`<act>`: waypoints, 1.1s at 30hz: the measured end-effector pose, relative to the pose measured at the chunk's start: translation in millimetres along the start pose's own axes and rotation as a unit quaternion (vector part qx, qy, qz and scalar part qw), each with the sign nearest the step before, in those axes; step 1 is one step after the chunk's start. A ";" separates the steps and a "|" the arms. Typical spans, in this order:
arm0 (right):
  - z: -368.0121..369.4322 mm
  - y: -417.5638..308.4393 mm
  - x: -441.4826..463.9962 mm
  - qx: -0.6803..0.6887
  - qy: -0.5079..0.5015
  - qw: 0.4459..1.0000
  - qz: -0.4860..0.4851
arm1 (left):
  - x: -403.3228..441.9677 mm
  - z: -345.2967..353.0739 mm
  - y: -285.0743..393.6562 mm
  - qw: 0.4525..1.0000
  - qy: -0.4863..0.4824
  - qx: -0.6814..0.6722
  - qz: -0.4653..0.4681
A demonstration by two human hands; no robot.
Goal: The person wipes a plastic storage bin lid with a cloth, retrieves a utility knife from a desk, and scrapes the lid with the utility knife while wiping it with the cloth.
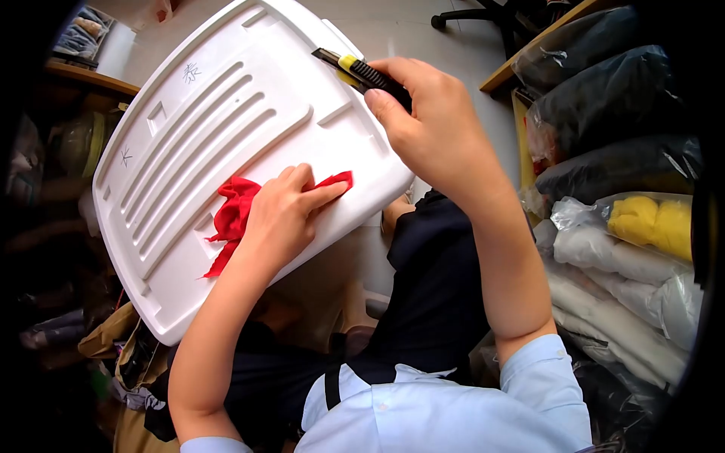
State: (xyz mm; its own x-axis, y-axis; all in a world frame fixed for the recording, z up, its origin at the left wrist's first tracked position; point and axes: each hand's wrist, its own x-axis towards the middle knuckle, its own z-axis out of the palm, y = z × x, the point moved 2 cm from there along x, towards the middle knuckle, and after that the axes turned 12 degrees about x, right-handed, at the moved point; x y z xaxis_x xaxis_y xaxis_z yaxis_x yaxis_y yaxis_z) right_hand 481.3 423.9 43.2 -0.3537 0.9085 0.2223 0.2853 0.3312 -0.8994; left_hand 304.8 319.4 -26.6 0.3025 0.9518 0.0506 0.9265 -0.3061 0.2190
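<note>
A piece of red cloth (233, 211) lies crumpled on a white plastic lid (332, 155) with long slots and a few handwritten marks. My left hand (283, 211) rests on the cloth, its fingers bent and pressing it against the lid; a strip of red shows beyond the fingertips. Above the lid's right edge, my right hand (430, 113) is closed around a black and yellow utility knife (368, 74). The knife's tip points left over the lid. Whether its blade is out I cannot tell.
On the right, a shelf holds several plastic-wrapped bundles, dark ones (596, 98), white ones (627, 264) and a yellow one (651, 223). A chair base (479, 15) stands on the floor at the back. Cluttered dark shelving (57, 166) runs along the left.
</note>
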 end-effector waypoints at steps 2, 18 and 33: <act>2.5 -2.5 3.7 -0.003 -0.002 1.000 -0.020 | 19.1 5.7 5.6 0.999 0.019 -0.030 0.006; 15.5 -10.0 2.8 -0.005 -0.033 0.999 -0.005 | -8.8 -0.3 -5.6 0.996 0.053 0.047 -0.059; 11.0 -5.5 -2.4 -0.005 -0.034 0.999 -0.010 | 35.1 5.8 -21.8 0.986 0.084 0.137 -0.051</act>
State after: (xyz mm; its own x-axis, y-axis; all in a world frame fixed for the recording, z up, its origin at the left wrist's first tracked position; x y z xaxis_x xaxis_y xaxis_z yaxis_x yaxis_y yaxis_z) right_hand 470.8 417.2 43.5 -0.4201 0.8818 0.2142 0.2856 0.3526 -0.8911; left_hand 296.6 359.3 -35.3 0.1852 0.9607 0.2068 0.9827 -0.1811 -0.0389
